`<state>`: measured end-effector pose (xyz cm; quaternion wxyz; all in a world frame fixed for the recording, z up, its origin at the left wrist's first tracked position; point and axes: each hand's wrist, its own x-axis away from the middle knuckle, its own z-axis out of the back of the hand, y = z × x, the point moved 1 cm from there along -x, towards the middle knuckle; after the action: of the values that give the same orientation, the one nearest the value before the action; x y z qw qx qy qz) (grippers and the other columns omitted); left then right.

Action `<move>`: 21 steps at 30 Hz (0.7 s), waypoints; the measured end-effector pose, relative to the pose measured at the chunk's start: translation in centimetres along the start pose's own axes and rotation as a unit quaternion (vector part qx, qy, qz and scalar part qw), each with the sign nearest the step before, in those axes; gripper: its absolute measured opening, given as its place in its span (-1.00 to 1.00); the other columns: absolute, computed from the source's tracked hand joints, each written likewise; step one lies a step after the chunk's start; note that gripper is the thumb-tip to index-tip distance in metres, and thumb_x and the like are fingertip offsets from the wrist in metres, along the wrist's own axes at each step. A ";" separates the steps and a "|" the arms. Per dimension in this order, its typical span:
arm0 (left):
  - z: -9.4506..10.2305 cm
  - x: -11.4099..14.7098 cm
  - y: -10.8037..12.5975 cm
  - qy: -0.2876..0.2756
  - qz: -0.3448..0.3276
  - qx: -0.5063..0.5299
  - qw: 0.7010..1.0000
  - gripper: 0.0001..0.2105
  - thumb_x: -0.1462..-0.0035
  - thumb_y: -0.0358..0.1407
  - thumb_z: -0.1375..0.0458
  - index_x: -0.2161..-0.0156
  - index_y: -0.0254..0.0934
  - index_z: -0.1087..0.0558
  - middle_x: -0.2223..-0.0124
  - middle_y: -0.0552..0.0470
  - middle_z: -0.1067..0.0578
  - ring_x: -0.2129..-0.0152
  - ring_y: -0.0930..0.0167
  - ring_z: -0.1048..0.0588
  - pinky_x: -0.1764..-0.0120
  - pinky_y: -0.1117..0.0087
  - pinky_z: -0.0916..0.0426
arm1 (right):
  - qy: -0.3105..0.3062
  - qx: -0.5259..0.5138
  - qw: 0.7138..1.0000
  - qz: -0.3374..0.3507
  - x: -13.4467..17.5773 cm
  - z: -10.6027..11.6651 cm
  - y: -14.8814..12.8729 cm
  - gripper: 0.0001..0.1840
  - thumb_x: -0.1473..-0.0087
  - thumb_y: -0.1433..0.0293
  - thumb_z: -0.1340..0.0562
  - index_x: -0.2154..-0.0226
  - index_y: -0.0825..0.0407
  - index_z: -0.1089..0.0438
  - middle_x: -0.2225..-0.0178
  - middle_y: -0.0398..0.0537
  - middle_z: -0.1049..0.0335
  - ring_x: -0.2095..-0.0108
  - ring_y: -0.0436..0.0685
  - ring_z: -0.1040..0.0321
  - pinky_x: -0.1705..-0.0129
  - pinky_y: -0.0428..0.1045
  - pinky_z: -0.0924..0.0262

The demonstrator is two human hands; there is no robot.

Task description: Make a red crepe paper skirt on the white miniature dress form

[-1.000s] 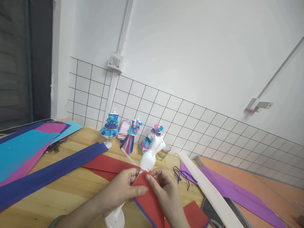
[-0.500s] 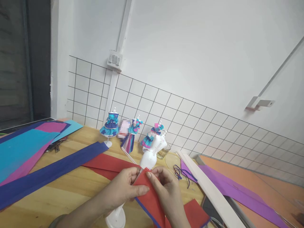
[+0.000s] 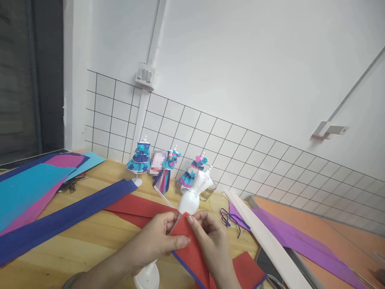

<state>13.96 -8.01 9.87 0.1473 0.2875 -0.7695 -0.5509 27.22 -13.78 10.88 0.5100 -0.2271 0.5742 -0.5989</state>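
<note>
A red strip with a blue edge [image 3: 192,257], cloth or crepe paper, is pinched near its top end by both hands. My left hand [image 3: 159,237] grips its left edge, thumb lying across the front. My right hand [image 3: 212,239] presses the upper end between thumb and fingers. Just behind the strip leans a small white dress-form mannequin [image 3: 189,200], tilted to the right; its round base [image 3: 147,277] shows below my left wrist. The strip's top touches or overlaps the mannequin's lower body; exact contact is hidden by my fingers. Another part of red material [image 3: 248,271] lies right of my right wrist.
Dressed mini mannequins, one in a blue ruffled dress [image 3: 138,158], stand by the wall grid. A navy strip [image 3: 69,218] and red strip [image 3: 135,206] lie left, beside coloured sheets [image 3: 33,188]. On the right are a pale strip [image 3: 270,245], purple strip [image 3: 303,245], dark cords [image 3: 230,216] and a glass jar [image 3: 207,194].
Almost nothing differs. Both hands keep their hold on the red strip, and the mannequin has shifted only very slightly.
</note>
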 end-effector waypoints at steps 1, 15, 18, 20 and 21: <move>0.0 0.0 0.0 -0.002 -0.002 0.001 1.000 -0.73 0.15 -0.32 -0.31 0.28 -0.32 -0.42 0.34 0.00 -0.49 0.35 0.33 -0.47 0.25 0.32 -0.32 | 0.003 0.002 1.000 0.002 0.0 0.0 0.0 -0.68 0.05 0.13 -0.23 0.54 0.05 -0.28 0.57 -0.19 -0.22 0.52 -0.01 -0.12 0.47 -0.09 -0.06; 0.0 -0.1 -0.3 -0.011 0.001 -0.003 1.000 -0.73 0.15 -0.33 -0.30 0.28 -0.33 -0.41 0.31 0.00 -0.50 0.32 0.33 -0.47 0.23 0.32 -0.33 | 0.017 0.021 1.000 0.006 0.2 -0.1 0.1 -0.67 0.03 0.12 -0.22 0.56 0.05 -0.28 0.59 -0.20 -0.23 0.53 -0.01 -0.13 0.48 -0.10 -0.08; 0.1 -0.1 -0.5 -0.007 0.000 -0.008 1.000 -0.72 0.16 -0.31 -0.31 0.27 -0.33 -0.42 0.33 0.01 -0.50 0.33 0.33 -0.47 0.24 0.34 -0.33 | 0.016 0.029 0.999 0.009 0.1 0.0 0.1 -0.66 0.03 0.12 -0.22 0.56 0.05 -0.27 0.59 -0.21 -0.22 0.53 -0.01 -0.12 0.48 -0.10 -0.07; 0.1 -0.1 -0.6 -0.006 -0.001 -0.012 1.000 -0.70 0.16 -0.30 -0.31 0.26 -0.32 -0.42 0.34 0.01 -0.51 0.33 0.33 -0.48 0.25 0.35 -0.33 | 0.013 0.029 0.999 0.008 0.1 0.0 0.1 -0.66 0.02 0.12 -0.21 0.56 0.05 -0.27 0.59 -0.21 -0.21 0.53 -0.01 -0.12 0.48 -0.10 -0.08; 0.1 -0.1 -0.6 -0.005 -0.002 -0.014 1.000 -0.69 0.16 -0.30 -0.31 0.25 -0.32 -0.42 0.34 0.01 -0.51 0.33 0.32 -0.47 0.25 0.35 -0.33 | 0.012 0.027 1.000 0.007 0.1 0.0 0.1 -0.66 0.02 0.13 -0.21 0.56 0.04 -0.27 0.59 -0.21 -0.21 0.52 -0.01 -0.12 0.48 -0.10 -0.08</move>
<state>14.16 -8.01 9.30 0.1458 0.2841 -0.7621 -0.5632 27.21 -13.81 10.74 0.5130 -0.2020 0.5657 -0.6132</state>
